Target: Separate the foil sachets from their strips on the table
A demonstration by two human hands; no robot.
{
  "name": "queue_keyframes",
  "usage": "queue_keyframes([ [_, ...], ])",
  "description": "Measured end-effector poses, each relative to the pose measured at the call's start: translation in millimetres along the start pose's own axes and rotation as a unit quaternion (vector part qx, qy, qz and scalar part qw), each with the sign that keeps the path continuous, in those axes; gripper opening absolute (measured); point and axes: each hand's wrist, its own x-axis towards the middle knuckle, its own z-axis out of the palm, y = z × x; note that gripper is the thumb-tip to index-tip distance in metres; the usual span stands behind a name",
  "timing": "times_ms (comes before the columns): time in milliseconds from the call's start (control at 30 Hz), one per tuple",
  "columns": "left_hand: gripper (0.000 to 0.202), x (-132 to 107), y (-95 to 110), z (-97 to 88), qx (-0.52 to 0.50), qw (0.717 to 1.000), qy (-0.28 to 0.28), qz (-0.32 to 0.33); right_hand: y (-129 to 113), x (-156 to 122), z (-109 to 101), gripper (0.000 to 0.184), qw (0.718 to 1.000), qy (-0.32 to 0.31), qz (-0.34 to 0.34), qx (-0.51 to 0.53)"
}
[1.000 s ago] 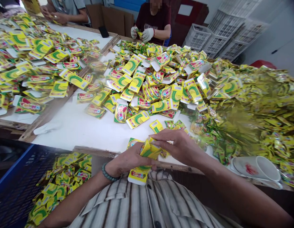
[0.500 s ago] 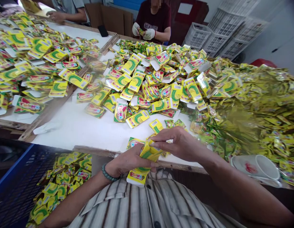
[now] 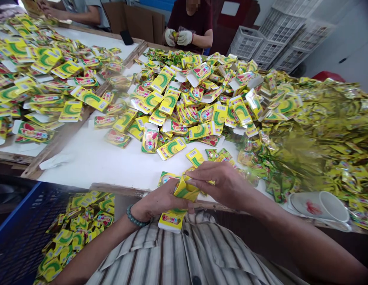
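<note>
My left hand (image 3: 161,200) is wrapped round a small yellow candy box (image 3: 186,190) at the table's front edge. Below its fingers another yellow box (image 3: 171,221) with a white end sticks out, held in the same hand. My right hand (image 3: 221,182) is closed, thumb and fingertips pinched at the upper end of the first box; whether a flap or a sachet is between them I cannot tell. Just behind my left hand lies a green-and-yellow box (image 3: 167,178). A single yellow box (image 3: 195,157) and a few green sachets (image 3: 217,153) lie beyond my right hand.
Heaped boxes (image 3: 172,101) cover the table's middle, with loose sachets (image 3: 323,130) piled on the right. A white cup (image 3: 320,208) stands near the right front edge. At lower left is a blue crate (image 3: 14,215) of filled-looking boxes. A gloved co-worker (image 3: 188,33) sits opposite.
Both my hands stay on the box, with the right fingertips shifted very slightly. The view has moved a little. Across the table, the gloved hands and the far-left person's arms have changed position.
</note>
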Motion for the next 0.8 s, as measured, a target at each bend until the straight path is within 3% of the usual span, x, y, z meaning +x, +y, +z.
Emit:
queue_keyframes([
  [233, 0.030, 1.3, -0.3, -0.4, -0.033, 0.999, 0.005, 0.006, 6.2, -0.8, 2.9, 0.020, 1.000, -0.027, 0.000, 0.002],
  [367, 0.029, -0.4, 0.8, -1.3, -0.049, 0.999, 0.017, -0.007, 7.9, -9.6, 18.7, 0.029, 0.987, 0.070, -0.067, -0.127],
  [600, 0.027, -1.0, -0.8, 1.8, -0.056, 0.998, 0.029, -0.004, -10.0, -21.1, 30.0, 0.043, 0.942, 0.037, -0.082, -0.323],
  [700, 0.022, 0.9, -2.3, 3.1, -0.082, 0.996, 0.034, 0.012, -11.3, -22.4, 33.1, 0.044, 0.940, 0.034, -0.089, -0.328],
  [800, 0.024, 1.9, -3.2, 3.5, -0.097, 0.995, 0.037, 0.009, -4.6, -21.7, 35.7, 0.046, 0.959, 0.036, -0.073, -0.272],
])
